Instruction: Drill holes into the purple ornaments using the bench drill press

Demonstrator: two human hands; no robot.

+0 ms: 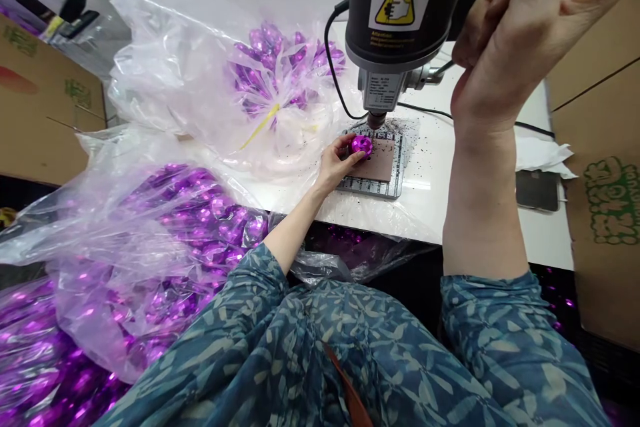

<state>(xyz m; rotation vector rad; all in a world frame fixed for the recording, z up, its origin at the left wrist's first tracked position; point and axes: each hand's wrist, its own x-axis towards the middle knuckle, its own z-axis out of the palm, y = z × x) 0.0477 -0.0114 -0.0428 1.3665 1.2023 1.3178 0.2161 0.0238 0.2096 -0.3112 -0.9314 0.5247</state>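
One faceted purple ball sits on a brown board, just below the chuck of a drill press, pinched by the thumb and fingers of the left hand. The right hand is raised beside the machine, fingers curled; what they clasp is hidden. Dark shavings suggest drilling well under way. Whether this ball is bored, or the purple pieces bagged at left are finished or waiting, cannot be told.

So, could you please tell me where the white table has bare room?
The white table is bare between the slotted base plate and the right forearm, and before the phone. A clear plastic bag crowds its left; dark specks lie near the plate.
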